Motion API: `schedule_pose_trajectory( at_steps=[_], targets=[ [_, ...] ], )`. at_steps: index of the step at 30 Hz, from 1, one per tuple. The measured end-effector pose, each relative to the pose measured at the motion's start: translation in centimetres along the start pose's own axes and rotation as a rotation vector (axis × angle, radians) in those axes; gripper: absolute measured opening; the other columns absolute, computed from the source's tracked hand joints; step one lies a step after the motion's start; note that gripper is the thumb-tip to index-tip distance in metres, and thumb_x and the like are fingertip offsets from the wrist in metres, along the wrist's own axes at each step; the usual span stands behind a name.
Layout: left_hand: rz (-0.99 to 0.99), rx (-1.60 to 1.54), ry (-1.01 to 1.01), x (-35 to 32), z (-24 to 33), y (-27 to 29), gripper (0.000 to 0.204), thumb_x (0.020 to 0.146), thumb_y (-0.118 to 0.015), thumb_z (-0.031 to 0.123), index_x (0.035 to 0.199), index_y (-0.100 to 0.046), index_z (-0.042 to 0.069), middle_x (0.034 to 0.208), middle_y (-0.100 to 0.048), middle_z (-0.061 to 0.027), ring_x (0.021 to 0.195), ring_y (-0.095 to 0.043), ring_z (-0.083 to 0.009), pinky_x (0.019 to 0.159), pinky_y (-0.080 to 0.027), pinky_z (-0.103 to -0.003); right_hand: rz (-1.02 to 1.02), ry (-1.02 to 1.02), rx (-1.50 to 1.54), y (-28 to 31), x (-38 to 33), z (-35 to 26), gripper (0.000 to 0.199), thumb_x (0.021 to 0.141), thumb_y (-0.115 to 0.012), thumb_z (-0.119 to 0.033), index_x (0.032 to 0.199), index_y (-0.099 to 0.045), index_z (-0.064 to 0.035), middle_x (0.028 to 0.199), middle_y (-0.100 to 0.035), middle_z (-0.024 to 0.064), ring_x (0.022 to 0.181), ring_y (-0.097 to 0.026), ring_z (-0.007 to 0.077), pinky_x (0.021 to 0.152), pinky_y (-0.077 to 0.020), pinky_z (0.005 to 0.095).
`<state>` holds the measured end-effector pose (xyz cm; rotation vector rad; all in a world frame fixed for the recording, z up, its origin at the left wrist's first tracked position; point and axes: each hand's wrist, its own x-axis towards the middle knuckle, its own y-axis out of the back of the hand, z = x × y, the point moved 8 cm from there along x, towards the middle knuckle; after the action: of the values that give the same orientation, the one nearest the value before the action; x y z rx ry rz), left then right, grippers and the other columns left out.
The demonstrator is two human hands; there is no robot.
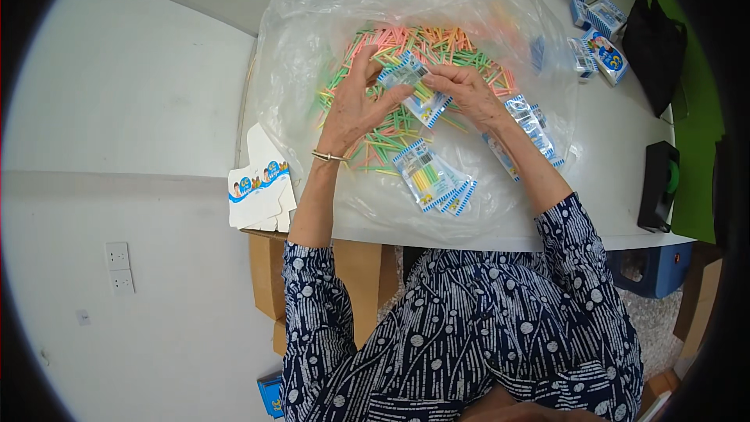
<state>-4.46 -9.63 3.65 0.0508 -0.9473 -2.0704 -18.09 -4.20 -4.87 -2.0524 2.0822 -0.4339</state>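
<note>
Blue, white and partly see-through, a small packet [428, 103] is hovering over a loose pile of pastel sticks [445, 41], which is spreading inside a wide clear bag [293, 62]. The right hand [470, 95] is pinching the packet's right side, thumb in front. The left hand [351, 105] is arching over the pile's left side, its thumb resting against the packet; whether its fingers are gripping the back, I cannot tell.

For good handling, the right hand should probably be keeping a light, steady pinch near the edge, with the left thumb supporting the opposite side; squeezing hard would be risking snapped sticks.

On the near side of the pile, filled packets [424, 176] are lying overlapped, and to its right more packets [533, 126] are lying beside the right forearm, so a low swing would be risking a brush. Nearer still, the white table [613, 156] is ending just before the person's waist. Left of the pile, white printed cards [258, 187] are crowding the table's corner. Rightward, beyond the bag, tabletop is stretching toward a black tape dispenser [658, 187], giving wider room for moving
</note>
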Motion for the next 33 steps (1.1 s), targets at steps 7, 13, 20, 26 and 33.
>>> schedule_pose_trajectory(
  at_steps=[7, 13, 20, 26, 33],
  targets=[
    [-0.110, -0.138, 0.030, 0.2, -0.2, -1.4, 0.050, 0.084, -0.066, 0.012, 0.128, -0.047, -0.001, 0.110, -0.063, -0.0172, 0.095, -0.062, -0.0201, 0.078, -0.051, -0.029, -0.067, 0.020, 0.002, -0.7, 0.3, 0.0, 0.028, 0.088, -0.065, -0.019, 0.110, -0.066, -0.0010, 0.094, -0.066, -0.0003, 0.084, -0.058, 0.0046, 0.074, -0.0463, 0.0215],
    [-0.109, -0.559, 0.129, 0.1, 0.4, -2.3, 0.044, 0.082, -0.067, 0.004, 0.122, -0.050, 0.003, 0.108, -0.059, -0.0041, 0.094, -0.060, -0.0105, 0.075, -0.051, -0.025, -0.109, -0.065, -0.123, -0.8, -0.9, 0.2, 0.028, 0.082, -0.071, -0.024, 0.098, -0.070, -0.0011, 0.081, -0.066, -0.0007, 0.074, -0.055, 0.0034, 0.064, -0.0418, 0.0208],
    [-0.159, -0.377, 0.188, -0.5, 1.1, -1.9, 0.046, 0.079, -0.070, 0.005, 0.119, -0.048, 0.004, 0.103, -0.061, -0.0057, 0.089, -0.060, -0.0096, 0.071, -0.050, -0.024, -0.096, -0.090, -0.260, -1.0, -2.3, -0.9, 0.024, 0.078, -0.072, -0.023, 0.091, -0.073, -0.0020, 0.069, -0.064, -0.0022, 0.063, -0.050, 0.0031, 0.058, -0.0368, 0.0214],
    [-0.142, -0.355, 0.059, -0.5, 1.7, -2.0, 0.047, 0.078, -0.071, 0.009, 0.121, -0.053, 0.005, 0.100, -0.064, -0.0064, 0.085, -0.061, -0.0109, 0.068, -0.050, -0.026, -0.113, -0.092, -0.250, -0.7, -2.9, -1.2, 0.023, 0.078, -0.073, -0.024, 0.089, -0.074, -0.0030, 0.063, -0.057, -0.0055, 0.057, -0.042, 0.0022, 0.051, -0.0291, 0.0225],
    [-0.117, -0.142, -0.034, -1.6, 3.0, -2.3, 0.047, 0.083, -0.069, 0.005, 0.127, -0.054, 0.006, 0.113, -0.061, -0.0066, 0.095, -0.061, -0.0137, 0.076, -0.051, -0.027, -0.117, -0.121, -0.195, -0.2, -3.2, 0.3, 0.022, 0.080, -0.073, -0.028, 0.082, -0.074, -0.0060, 0.056, -0.047, -0.0086, 0.052, -0.034, 0.0011, 0.048, -0.0223, 0.0225]
  ],
)
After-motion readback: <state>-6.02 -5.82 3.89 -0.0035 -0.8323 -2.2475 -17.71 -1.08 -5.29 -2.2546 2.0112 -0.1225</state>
